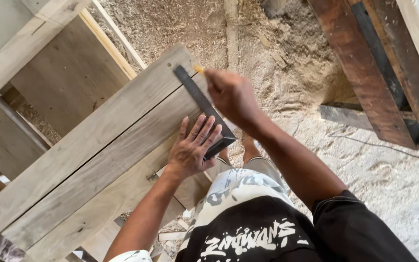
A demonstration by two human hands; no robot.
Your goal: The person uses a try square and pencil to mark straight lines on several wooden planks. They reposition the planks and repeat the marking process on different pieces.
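Now your left hand (190, 150) lies flat, fingers spread, pinning the try square (204, 109) on the planks (98, 150) mid-frame; right hand (231, 94) pinches a yellow pencil (199, 69) at the blade's top end.

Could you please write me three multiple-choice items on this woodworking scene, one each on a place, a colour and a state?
1. Where does the left hand rest?
A. On the square's dark stock at the plank's edge
B. On the sawdust floor
C. On the dark beam at the right

2. What colour is the tip of the pencil in the right hand?
A. Blue
B. Yellow-orange
C. White

3. How does the try square lie?
A. Standing upright on end
B. Hanging off a nail
C. Flat on the planks, blade across them

Answers: 1 A, the fingers spread over the stock near the edge; 2 B, a yellow-orange tip shows beyond the fingers; 3 C, the blade lies flat across the boards.
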